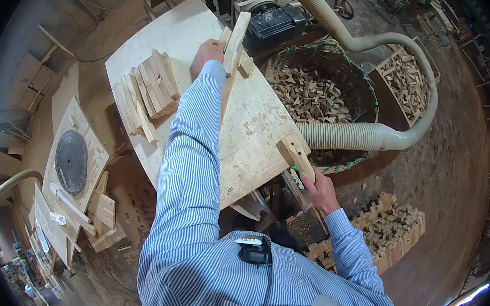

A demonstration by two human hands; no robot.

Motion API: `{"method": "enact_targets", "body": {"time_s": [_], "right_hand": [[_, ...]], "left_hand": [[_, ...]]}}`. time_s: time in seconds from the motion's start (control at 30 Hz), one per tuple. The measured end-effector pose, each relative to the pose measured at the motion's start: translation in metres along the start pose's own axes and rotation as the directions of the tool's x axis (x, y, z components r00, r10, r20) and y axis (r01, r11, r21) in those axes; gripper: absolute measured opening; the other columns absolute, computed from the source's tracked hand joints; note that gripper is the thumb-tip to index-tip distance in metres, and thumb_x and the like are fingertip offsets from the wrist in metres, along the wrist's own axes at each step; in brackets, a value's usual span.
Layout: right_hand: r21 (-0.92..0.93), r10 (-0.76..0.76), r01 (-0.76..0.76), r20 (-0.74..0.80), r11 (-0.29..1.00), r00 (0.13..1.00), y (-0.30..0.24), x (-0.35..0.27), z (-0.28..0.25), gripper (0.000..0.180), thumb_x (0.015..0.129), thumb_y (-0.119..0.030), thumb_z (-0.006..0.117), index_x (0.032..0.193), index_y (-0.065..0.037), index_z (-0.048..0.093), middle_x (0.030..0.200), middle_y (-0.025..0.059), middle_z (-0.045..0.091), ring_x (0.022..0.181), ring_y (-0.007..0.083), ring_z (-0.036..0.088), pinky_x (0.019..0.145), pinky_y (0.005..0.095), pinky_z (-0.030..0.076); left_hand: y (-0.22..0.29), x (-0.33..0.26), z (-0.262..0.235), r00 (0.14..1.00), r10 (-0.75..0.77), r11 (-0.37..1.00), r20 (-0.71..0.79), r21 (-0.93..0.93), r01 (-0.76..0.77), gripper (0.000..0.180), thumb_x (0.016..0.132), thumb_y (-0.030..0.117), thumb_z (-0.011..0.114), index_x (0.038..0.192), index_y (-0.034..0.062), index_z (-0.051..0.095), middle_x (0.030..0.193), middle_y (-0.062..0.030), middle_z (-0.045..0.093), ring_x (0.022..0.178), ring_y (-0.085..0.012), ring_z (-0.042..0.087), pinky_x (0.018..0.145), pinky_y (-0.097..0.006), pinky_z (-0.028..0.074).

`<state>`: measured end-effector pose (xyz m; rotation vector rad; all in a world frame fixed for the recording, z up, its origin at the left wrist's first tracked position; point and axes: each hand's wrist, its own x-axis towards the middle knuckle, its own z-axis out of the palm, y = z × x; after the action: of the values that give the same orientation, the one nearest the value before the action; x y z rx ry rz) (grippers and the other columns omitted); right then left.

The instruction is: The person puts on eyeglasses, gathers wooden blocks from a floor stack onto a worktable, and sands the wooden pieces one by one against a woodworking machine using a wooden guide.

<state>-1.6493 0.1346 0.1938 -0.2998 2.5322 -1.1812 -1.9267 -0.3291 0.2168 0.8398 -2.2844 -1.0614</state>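
My left hand [210, 51] reaches across the pale wooden tabletop [249, 132] to its far side. Its fingers are closed on a short wooden piece [225, 34], partly hidden by the hand, beside a longer wooden bar [239, 36]. Left of my forearm lies a row of cut wooden blocks [156, 82], with a narrow wooden strip [141, 112] angled along its near end. At the table's right corner, my right hand [321, 193] is wrapped round the lower end of a wooden handle [295, 155] with dark holes in it.
A wicker basket [373, 104] of wood offcuts stands right of the table, crossed by a ribbed hose [354, 134]. Beyond are a black motor [274, 25] and a crate of offcuts [407, 83]. Stacked blocks [394, 230] sit low right; a round saw blade [71, 162] lies left.
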Motion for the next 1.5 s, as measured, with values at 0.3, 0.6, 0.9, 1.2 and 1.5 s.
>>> {"method": "enact_targets", "body": {"time_s": [0.3,0.6,0.9,1.2,1.5], "right_hand": [[-0.074,0.055,-0.051,0.053,0.996,0.997,-0.024,-0.011,-0.022,0.044,0.103,-0.041,0.064,0.104,0.003,0.063,0.086,0.0293,0.07,0.083,0.048,0.071,0.071,0.0517,0.054],[-0.071,0.119,-0.112,0.093,0.991,0.989,-0.047,-0.009,-0.038,0.044,0.104,-0.042,0.063,0.103,0.002,0.062,0.085,0.0294,0.07,0.083,0.0486,0.07,0.07,0.0522,0.054],[-0.117,0.118,-0.105,0.115,0.988,0.986,-0.057,-0.009,-0.047,0.043,0.104,-0.042,0.062,0.107,0.001,0.063,0.087,0.0274,0.072,0.085,0.0484,0.071,0.072,0.0539,0.054],[-0.142,0.157,-0.137,0.141,0.98,0.978,-0.057,-0.008,-0.048,0.043,0.104,-0.041,0.063,0.113,0.001,0.062,0.088,0.03,0.071,0.087,0.0498,0.07,0.072,0.0559,0.053],[-0.118,0.087,-0.073,0.116,0.99,0.989,-0.049,-0.004,-0.041,0.037,0.103,-0.037,0.064,0.108,0.0,0.063,0.084,0.0295,0.07,0.081,0.0503,0.069,0.068,0.0566,0.053]], "left_hand": [[0.007,-0.019,-0.015,0.999,0.029,0.998,0.036,0.062,-0.031,0.029,0.091,0.032,0.078,0.109,0.0091,0.082,0.098,-0.0133,0.08,0.09,-0.0283,0.076,0.084,-0.039,0.058],[0.014,-0.005,-0.036,0.991,0.104,0.972,-0.084,0.221,-0.083,0.032,0.087,0.021,0.078,0.115,0.0073,0.078,0.109,-0.019,0.072,0.107,-0.0348,0.071,0.095,-0.044,0.056],[-0.013,-0.019,-0.04,0.996,0.06,0.978,0.069,0.194,-0.073,0.038,0.091,0.034,0.074,0.114,0.0038,0.078,0.112,-0.0199,0.074,0.107,-0.0344,0.071,0.098,-0.045,0.055],[-0.01,-0.011,-0.009,0.963,-0.213,0.956,0.163,-0.169,0.24,0.023,0.088,0.025,0.081,0.094,0.0022,0.08,0.086,-0.0114,0.08,0.076,-0.0225,0.077,0.08,-0.036,0.061],[0.006,0.012,0.007,0.948,-0.278,0.943,0.152,-0.144,0.3,0.016,0.092,0.018,0.081,0.097,0.0026,0.082,0.084,-0.0074,0.079,0.071,-0.0133,0.073,0.07,-0.029,0.06]]}}
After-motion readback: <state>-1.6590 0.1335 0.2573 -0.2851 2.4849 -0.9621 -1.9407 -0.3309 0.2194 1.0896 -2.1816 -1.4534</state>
